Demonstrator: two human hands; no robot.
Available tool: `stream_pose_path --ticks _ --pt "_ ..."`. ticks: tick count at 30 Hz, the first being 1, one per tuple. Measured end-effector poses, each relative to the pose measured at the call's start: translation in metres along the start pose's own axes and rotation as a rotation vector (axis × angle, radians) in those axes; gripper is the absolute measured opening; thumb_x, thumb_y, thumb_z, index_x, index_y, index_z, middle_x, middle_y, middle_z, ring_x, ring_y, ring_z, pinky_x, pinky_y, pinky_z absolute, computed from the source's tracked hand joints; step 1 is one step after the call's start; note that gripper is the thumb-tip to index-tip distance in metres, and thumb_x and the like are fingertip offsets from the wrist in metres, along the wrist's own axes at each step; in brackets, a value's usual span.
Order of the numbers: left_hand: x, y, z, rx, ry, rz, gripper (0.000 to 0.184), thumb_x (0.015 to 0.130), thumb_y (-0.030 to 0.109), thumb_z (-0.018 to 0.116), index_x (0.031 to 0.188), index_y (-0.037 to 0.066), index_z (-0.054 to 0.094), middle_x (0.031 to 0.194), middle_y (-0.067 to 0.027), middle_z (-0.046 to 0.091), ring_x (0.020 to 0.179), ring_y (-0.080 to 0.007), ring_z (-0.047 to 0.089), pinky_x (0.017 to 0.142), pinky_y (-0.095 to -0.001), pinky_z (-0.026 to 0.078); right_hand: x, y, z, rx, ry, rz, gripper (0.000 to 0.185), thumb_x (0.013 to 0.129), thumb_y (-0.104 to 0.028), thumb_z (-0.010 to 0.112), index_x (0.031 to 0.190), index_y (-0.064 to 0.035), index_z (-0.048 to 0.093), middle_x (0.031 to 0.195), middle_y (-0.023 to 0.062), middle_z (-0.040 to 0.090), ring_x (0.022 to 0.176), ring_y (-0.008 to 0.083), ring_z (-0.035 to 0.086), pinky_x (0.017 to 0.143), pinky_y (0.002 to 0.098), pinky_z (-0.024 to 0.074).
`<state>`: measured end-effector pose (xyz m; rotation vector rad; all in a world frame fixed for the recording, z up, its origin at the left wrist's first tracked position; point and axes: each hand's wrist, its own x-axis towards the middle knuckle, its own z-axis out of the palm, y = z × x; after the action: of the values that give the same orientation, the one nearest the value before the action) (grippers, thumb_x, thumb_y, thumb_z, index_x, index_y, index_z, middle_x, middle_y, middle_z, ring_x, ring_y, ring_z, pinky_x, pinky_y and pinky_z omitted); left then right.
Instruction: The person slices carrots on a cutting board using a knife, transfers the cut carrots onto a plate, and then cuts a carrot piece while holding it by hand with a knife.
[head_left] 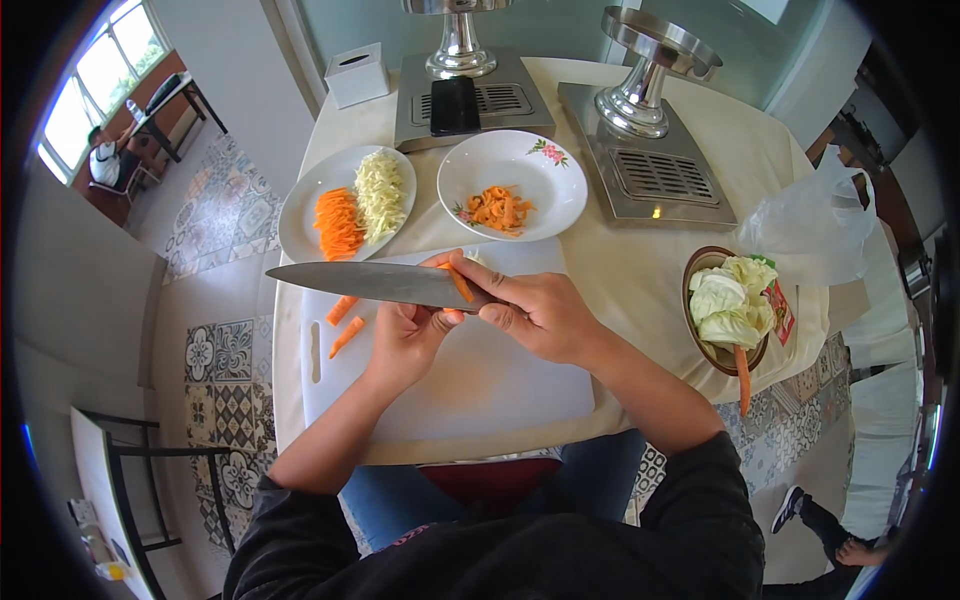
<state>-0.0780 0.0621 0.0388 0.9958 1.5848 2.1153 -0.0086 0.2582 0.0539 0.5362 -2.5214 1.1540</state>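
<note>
My right hand point(540, 305) grips a kitchen knife point(365, 281) by its handle end, and the broad blade points left above the cutting board. A carrot piece point(459, 284) lies against the blade near the handle, by the fingers of both hands. My left hand point(408, 340) is closed just below the blade, its fingertips at the lower end of the carrot; the blade hides part of its grip. On the white cutting board point(520, 390) under my hands are carrot sticks point(346, 337), left of my left hand.
Beyond the board stand a plate point(292, 225) with shredded carrot point(338, 224) and cabbage point(380, 197), and a bowl point(563, 205) holding carrot peelings point(500, 210). Metal dispenser bases point(660, 175), a phone point(455, 106), a tissue box point(357, 78), a plastic bag point(815, 225) and a cabbage basket point(697, 262) surround them.
</note>
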Motion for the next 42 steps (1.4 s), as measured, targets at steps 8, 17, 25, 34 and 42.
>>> stream_pose_path --ticks 8,17,25,34,42 --pt "-0.001 -0.012 -0.005 0.105 0.005 0.040 0.042 0.096 0.003 0.062 0.136 -0.003 0.047 0.154 -0.0140 0.039 0.116 -0.0183 0.061 0.096 -0.0336 0.053 0.001 -0.003 0.000 0.021 0.010 0.051 0.057 0.097 -0.036 0.058 0.150 -0.0210 0.043 0.080 0.0098 0.070 0.064 0.0292 0.065 0.060 0.0386 0.0495" --pt "-0.002 -0.014 -0.004 0.176 -0.016 0.004 0.046 0.094 -0.009 0.058 0.138 -0.003 0.045 0.147 -0.0126 0.046 0.110 -0.0164 0.062 0.092 -0.0323 0.053 0.001 -0.001 0.002 0.019 0.023 0.089 0.053 0.098 -0.039 0.057 0.147 -0.0203 0.049 0.078 0.0081 0.069 0.066 0.0284 0.066 0.061 0.0384 0.0498" --pt "-0.001 -0.011 -0.002 0.219 -0.007 -0.005 0.054 0.094 -0.012 0.054 0.145 -0.002 0.040 0.128 -0.0097 0.058 0.110 -0.0163 0.061 0.094 -0.0320 0.052 0.004 -0.009 0.001 -0.114 0.034 0.060 0.053 0.098 -0.033 0.058 0.148 -0.0215 0.047 0.080 0.0087 0.069 0.065 0.0291 0.065 0.060 0.0391 0.0497" --pt "0.003 -0.007 -0.002 0.179 -0.028 -0.130 0.056 0.096 -0.012 0.051 0.149 -0.003 0.034 0.118 -0.0089 0.061 0.109 -0.0182 0.063 0.095 -0.0332 0.053 0.003 0.003 0.003 -0.017 -0.004 0.116 0.051 0.100 -0.038 0.053 0.149 -0.0279 0.045 0.073 0.0084 0.067 0.060 0.0294 0.063 0.059 0.0399 0.0493" --pt "0.003 -0.009 -0.002 0.163 -0.024 -0.139 0.057 0.095 -0.013 0.050 0.149 -0.004 0.033 0.117 -0.0097 0.062 0.110 -0.0190 0.063 0.097 -0.0336 0.052 0.002 0.001 0.005 -0.012 0.013 0.174 0.047 0.099 -0.036 0.055 0.145 -0.0293 0.051 0.073 0.0075 0.068 0.060 0.0283 0.064 0.059 0.0391 0.0497"
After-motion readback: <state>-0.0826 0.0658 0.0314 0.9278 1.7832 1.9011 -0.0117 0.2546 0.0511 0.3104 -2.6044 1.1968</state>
